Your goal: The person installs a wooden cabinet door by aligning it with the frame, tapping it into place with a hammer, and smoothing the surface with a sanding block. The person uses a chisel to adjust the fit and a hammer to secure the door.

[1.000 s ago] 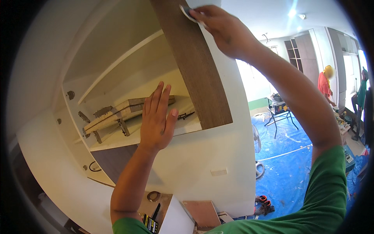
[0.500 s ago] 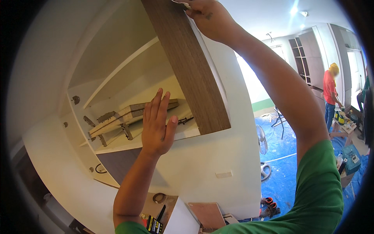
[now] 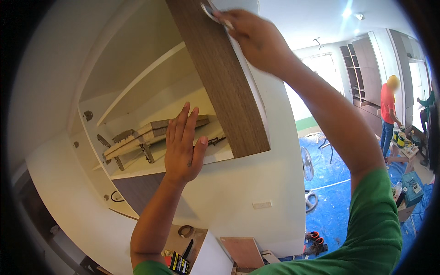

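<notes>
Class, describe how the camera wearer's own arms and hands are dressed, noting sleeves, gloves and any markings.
The left sleeve and right sleeve are plain green and short, ending above the elbows. The forearms are bare. The left hand and right hand show no gloves or wristbands. A small dark mark, its nature unclear, sits near the left thumb's base.
</notes>
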`<state>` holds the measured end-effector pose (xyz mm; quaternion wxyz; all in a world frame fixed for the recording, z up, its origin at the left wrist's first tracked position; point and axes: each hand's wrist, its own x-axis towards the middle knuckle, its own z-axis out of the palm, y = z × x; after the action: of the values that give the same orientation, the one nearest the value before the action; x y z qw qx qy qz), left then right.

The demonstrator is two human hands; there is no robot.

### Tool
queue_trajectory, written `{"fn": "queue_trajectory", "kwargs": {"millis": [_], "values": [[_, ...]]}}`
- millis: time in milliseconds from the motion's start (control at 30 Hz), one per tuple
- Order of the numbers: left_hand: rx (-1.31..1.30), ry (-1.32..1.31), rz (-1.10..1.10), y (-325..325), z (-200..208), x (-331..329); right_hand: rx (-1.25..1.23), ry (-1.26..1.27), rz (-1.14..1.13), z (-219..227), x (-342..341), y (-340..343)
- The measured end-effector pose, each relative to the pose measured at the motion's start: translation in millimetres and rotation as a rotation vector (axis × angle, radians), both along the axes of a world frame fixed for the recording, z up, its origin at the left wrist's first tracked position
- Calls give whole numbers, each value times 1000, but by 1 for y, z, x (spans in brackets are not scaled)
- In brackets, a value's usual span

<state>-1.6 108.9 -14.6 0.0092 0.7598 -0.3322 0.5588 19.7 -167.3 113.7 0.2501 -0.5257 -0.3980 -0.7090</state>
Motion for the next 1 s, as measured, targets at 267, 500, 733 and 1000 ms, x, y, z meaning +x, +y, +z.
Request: {"fn": "queue_trajectory", "kwargs": {"millis": [267, 500, 733, 1000], "values": [[11, -18, 7, -2, -1, 1, -15, 51, -299, 47, -18, -1], [8, 2, 30, 4, 0, -1, -149, -217, -507, 45, -17, -10], [17, 8, 63, -3, 1, -5, -164, -68, -625, 52, -37, -9], [11, 1, 58, 3, 1, -9, -143, -140, -594, 16, -33, -9]]}}
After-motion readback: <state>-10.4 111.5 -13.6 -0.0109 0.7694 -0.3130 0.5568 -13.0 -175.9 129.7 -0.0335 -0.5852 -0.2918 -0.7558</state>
